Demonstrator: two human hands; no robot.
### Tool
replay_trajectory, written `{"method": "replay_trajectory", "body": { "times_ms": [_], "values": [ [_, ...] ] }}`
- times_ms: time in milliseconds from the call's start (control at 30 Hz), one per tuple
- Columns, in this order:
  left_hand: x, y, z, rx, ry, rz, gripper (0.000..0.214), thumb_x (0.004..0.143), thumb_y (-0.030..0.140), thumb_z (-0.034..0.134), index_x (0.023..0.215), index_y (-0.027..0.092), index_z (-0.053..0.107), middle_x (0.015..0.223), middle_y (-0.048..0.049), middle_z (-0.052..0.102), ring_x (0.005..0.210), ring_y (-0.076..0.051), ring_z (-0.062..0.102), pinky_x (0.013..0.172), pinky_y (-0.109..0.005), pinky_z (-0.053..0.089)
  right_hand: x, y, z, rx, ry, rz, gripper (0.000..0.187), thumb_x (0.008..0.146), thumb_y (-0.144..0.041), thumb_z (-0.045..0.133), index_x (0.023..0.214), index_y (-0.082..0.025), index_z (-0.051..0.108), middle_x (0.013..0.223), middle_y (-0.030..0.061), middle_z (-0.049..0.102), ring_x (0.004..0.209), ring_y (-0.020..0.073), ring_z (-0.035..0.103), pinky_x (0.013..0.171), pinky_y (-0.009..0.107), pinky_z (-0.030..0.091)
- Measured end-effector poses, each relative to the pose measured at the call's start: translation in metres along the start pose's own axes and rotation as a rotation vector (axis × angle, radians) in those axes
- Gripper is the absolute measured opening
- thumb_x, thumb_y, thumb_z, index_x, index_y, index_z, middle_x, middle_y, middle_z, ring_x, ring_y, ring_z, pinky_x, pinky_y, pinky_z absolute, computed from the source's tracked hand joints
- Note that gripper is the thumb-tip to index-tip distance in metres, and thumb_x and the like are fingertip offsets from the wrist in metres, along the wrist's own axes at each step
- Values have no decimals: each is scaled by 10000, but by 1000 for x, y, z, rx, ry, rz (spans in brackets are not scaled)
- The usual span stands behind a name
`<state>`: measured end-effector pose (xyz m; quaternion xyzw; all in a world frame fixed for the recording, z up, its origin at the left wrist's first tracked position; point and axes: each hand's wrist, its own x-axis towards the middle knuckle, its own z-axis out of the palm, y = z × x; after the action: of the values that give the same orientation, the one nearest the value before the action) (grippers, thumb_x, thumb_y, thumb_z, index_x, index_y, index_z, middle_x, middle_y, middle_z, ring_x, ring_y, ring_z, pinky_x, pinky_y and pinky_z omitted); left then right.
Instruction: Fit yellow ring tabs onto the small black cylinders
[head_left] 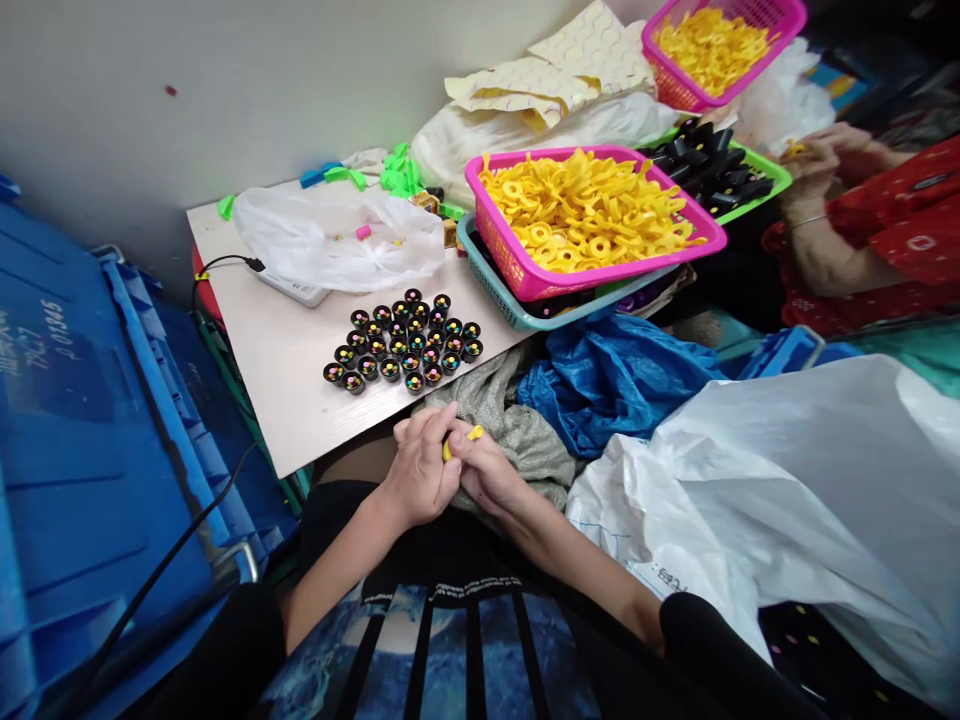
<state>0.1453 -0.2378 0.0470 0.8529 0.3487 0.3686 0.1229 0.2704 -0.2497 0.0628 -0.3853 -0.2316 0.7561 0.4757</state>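
On the pale laminate board (277, 385), glossy black round cups (403, 345) stand beyond the hands. The left hand (418, 472) curls almost shut and the right hand (489, 472) closes against it, both on a small yellow plastic piece (458, 441) slanting far-right, its tip nearer the right hand. Grey knit cloth (525, 430) and a crumpled blue plastic bag (615, 385) lie to the right.

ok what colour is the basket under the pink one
Teal, a pale blue-green: the mesh plastic basket shows best in the head view.
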Motion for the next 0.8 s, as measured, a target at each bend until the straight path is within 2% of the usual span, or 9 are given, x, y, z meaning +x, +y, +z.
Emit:
{"method": "replay_trajectory", "body": {
  "times_ms": [133, 200, 267, 333, 400, 567, 700, 800],
  "values": [
    [9, -4, -3, -39, -177, -88, 627, 988, 355, 312, 1524, 170, 45, 1290, -179, 536, 1163, -270, 511, 981, -420, 316, 5, 3, -6, 142, -12, 44, 374, 738, -586, 700, 839, -226, 678, 763, 23, 635, 805, 200, 621, 674, 296, 509],
    [10, -6, -6, -115, -230, -155, 632, 979, 405, 360, 1513, 163, 125, 1310, -182, 531, 1175, -272, 510, 1011, -435, 324, 7, 0, -11, 153, -60, 116, 396, 732, -593, 710, 847, -215, 670, 741, 14, 633, 721, 175, 616, 609, 278, 505],
    [10, -7, -8, -224, -221, -225, 590, 951, 442, 445, 1453, 173, 293, 1269, -159, 562, 1150, -258, 529, 1003, -416, 370, 8, -3, -16, 150, -83, 161, 436, 714, -614, 722, 828, -199, 653, 690, 4, 615, 619, 139, 584, 540, 246, 486],
    [10, -6, -9, -334, -192, -305, 468, 921, 446, 519, 1309, 190, 473, 1182, -123, 605, 1094, -231, 564, 952, -376, 430, 7, -4, -20, 139, -88, 170, 488, 682, -652, 729, 792, -186, 636, 634, -8, 585, 547, 113, 551, 489, 219, 469],
    [12, -5, -10, -429, -172, -347, 363, 902, 446, 560, 1162, 193, 566, 1118, -103, 630, 1058, -214, 590, 920, -355, 460, 6, -5, -20, 107, -92, 149, 508, 660, -654, 745, 818, -184, 635, 627, -18, 570, 495, 95, 521, 448, 207, 456],
    [20, -4, -13, -429, -156, -283, 301, 853, 447, 638, 1005, 189, 608, 1042, -82, 674, 1044, -213, 614, 953, -389, 453, 3, -8, -18, -25, -41, 21, 445, 728, -555, 744, 986, -212, 631, 736, -30, 557, 426, 57, 428, 345, 191, 374],
    [20, -6, -12, -460, -122, -264, 336, 800, 472, 694, 988, 198, 645, 1015, -81, 684, 1000, -207, 630, 905, -376, 483, 1, -11, -20, 36, -129, 98, 460, 697, -560, 765, 981, -224, 628, 764, -28, 539, 517, 82, 476, 442, 218, 469],
    [19, -6, -12, -438, -96, -237, 348, 778, 465, 719, 998, 202, 661, 993, -71, 686, 977, -197, 631, 881, -353, 491, 0, -12, -20, 31, -141, 116, 494, 688, -619, 739, 975, -231, 640, 790, -13, 556, 558, 101, 488, 453, 223, 460]
  ]
}}
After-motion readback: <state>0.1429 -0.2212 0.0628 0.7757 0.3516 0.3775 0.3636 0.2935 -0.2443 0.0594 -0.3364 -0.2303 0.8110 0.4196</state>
